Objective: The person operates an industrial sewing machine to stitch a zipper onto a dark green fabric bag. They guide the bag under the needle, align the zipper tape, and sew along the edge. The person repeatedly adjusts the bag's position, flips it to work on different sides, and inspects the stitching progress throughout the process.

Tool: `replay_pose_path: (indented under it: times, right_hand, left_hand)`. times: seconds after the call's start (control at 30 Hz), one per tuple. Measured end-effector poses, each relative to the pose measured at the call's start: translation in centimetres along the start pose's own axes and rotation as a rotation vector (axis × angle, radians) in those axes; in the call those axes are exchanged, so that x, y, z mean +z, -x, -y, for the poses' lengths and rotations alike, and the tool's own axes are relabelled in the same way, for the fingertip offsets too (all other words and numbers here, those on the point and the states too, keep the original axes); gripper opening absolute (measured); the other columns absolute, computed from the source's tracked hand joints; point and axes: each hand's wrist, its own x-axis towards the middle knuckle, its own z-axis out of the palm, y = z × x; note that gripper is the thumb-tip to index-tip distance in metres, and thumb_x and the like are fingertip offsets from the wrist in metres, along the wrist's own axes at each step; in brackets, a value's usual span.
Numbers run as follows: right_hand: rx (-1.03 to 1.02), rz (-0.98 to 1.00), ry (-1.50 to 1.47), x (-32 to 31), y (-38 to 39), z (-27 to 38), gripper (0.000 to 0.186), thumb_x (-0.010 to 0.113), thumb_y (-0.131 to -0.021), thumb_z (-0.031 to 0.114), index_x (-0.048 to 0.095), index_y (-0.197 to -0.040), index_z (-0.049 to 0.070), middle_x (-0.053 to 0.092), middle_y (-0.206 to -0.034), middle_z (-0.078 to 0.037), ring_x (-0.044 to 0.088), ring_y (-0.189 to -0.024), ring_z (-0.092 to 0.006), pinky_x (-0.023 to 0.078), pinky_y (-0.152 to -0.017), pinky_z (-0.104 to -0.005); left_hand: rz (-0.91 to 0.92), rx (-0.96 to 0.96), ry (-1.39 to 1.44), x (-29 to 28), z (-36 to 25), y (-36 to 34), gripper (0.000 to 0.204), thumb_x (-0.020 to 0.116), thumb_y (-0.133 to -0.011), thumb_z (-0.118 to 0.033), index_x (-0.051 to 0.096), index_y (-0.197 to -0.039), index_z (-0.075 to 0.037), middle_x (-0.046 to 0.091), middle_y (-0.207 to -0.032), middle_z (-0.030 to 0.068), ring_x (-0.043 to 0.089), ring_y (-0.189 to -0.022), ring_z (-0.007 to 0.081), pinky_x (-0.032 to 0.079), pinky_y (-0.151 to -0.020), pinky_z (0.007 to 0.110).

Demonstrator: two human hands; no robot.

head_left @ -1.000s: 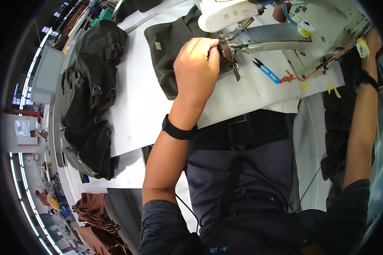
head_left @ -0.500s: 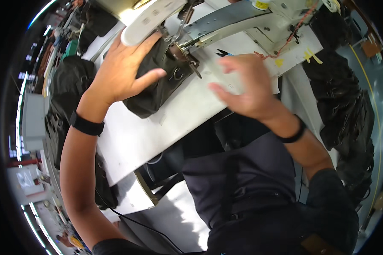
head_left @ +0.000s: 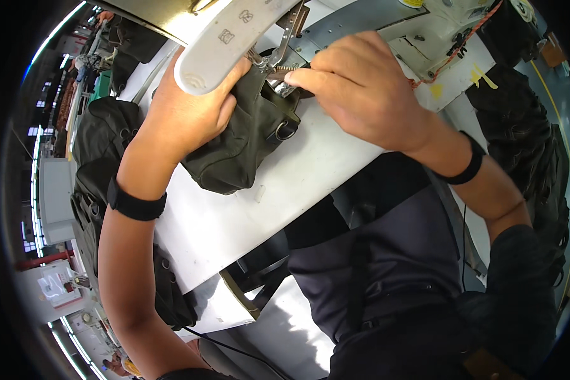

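Note:
A dark olive fabric bag (head_left: 234,155) with a metal D-ring (head_left: 285,131) lies bunched under the needle area of a sewing machine (head_left: 228,41). My left hand (head_left: 187,107) is closed on the bag's far left part, its fingertips partly hidden behind the machine's white head. At the needle, my right hand (head_left: 367,88) has its fingers curled. Its thumb and index tip meet at the metal attachment (head_left: 278,74) beside the presser foot; whatever they pinch is hidden.
The white table (head_left: 234,221) slopes across the view. More olive bags (head_left: 104,139) hang along its left side, and a dark fabric pile (head_left: 513,139) lies at right. An orange cord (head_left: 468,38) runs over the machine's base. A black cable (head_left: 234,347) crosses the lower left.
My right hand has moved left to the needle area and gone from spread fingers to curled ones. My left thumb has drawn in against the bag. The black-bladed snips seen earlier are hidden now.

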Motion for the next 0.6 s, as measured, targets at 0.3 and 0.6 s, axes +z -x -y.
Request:
replay_pose_path:
  times: [0.3,0.6]
  right_hand:
    - [0.007,0.147,-0.051,-1.5,-1.8,-1.1,0.026,0.075,-0.083,0.006,0.076,-0.107,0.014,0.058,-0.091,0.001,0.06,-0.089,-0.021,0.046,-0.084,-0.0371]
    - [-0.096,0.095,0.067,-1.5,-2.1,-1.9,0.012,0.064,-0.084,0.019,0.068,-0.089,0.01,0.049,-0.086,-0.005,0.054,-0.091,-0.0246,0.042,-0.085,-0.0413]
  left_hand:
    - [0.127,-0.273,0.21,-1.9,-2.4,-0.8,0.028,0.051,-0.103,-0.023,0.061,-0.108,0.002,0.066,-0.102,0.0271,0.063,-0.102,0.0477,0.05,-0.087,0.051]
    - [0.254,-0.519,0.235,-4.2,-7.5,-1.1,0.034,0.051,-0.106,-0.03,0.065,-0.1,0.001,0.072,-0.085,0.0263,0.07,-0.085,0.0481,0.055,-0.082,0.055]
